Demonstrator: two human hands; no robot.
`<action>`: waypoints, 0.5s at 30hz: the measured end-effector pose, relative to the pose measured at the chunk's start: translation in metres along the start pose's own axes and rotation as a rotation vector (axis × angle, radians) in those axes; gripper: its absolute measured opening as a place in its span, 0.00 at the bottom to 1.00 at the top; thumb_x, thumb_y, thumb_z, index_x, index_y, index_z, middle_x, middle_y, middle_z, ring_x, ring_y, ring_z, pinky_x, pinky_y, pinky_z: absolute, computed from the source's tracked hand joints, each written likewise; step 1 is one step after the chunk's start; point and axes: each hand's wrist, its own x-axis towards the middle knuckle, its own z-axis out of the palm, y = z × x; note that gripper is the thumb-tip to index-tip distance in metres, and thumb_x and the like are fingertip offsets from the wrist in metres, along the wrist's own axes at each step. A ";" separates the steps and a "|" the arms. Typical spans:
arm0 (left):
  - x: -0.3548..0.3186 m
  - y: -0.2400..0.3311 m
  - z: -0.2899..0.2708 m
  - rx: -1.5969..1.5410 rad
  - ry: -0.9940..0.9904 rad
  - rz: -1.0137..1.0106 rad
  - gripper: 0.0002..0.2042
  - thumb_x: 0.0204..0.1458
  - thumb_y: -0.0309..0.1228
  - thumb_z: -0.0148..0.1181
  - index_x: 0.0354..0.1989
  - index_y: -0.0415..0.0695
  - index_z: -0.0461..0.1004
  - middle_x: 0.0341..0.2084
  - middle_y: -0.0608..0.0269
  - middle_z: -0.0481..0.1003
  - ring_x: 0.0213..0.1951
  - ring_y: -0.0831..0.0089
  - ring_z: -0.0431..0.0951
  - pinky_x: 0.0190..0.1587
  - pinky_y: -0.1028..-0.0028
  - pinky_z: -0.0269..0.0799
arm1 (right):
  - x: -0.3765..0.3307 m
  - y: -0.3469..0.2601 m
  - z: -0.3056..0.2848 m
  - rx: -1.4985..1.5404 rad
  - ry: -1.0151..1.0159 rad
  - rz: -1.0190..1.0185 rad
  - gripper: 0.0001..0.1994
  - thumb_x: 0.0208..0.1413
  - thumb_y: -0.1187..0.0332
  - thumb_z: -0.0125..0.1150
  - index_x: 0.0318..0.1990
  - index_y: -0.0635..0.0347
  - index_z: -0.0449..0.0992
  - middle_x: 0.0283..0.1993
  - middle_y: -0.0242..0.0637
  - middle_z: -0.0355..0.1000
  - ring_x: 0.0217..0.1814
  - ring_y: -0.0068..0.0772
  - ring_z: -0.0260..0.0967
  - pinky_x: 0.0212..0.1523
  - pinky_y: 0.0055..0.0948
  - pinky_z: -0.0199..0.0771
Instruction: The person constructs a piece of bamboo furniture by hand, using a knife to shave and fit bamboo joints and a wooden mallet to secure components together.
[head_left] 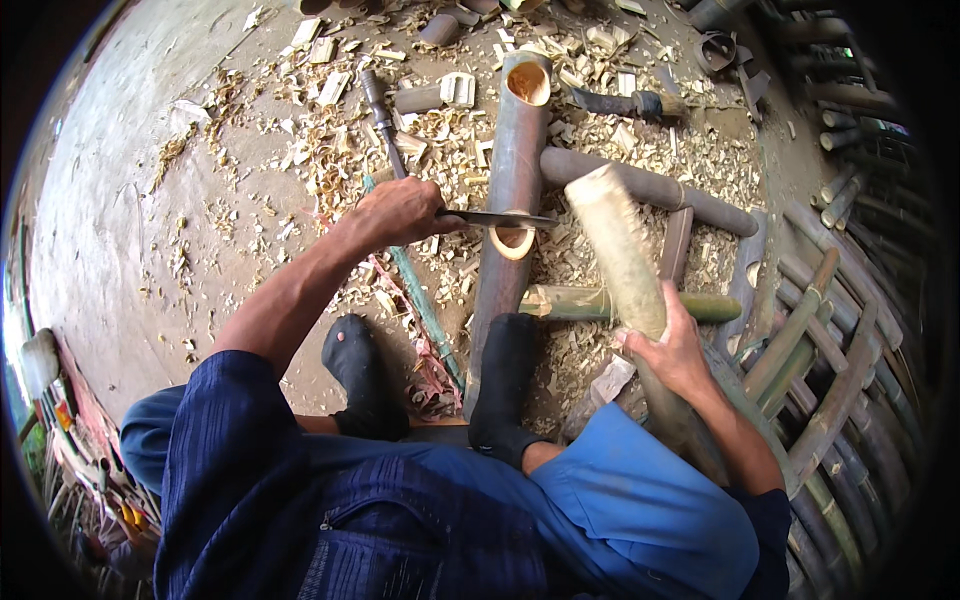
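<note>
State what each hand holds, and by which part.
Left hand: a knife, by its handle. Right hand: a bamboo club, gripped at its lower end.

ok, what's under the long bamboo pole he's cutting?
The long bamboo pole lies across a dark pole and a green bamboo piece, over shavings. A black-socked foot covers its near end; the floor beneath is hidden.

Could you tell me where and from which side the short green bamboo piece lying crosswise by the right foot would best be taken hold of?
Probably at its green right end, from above. That end lies bare on the shavings. The middle is crossed by the bamboo club in the right hand, and the left end butts against the long bamboo pole, near the socked foot.
</note>
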 end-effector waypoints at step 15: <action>-0.030 -0.017 0.004 0.186 0.159 0.321 0.32 0.61 0.63 0.54 0.22 0.44 0.78 0.13 0.58 0.74 0.17 0.61 0.78 0.22 0.58 0.73 | 0.026 -0.018 -0.002 0.311 0.061 -0.052 0.50 0.49 0.56 0.76 0.71 0.80 0.54 0.63 0.60 0.69 0.66 0.47 0.70 0.67 0.38 0.66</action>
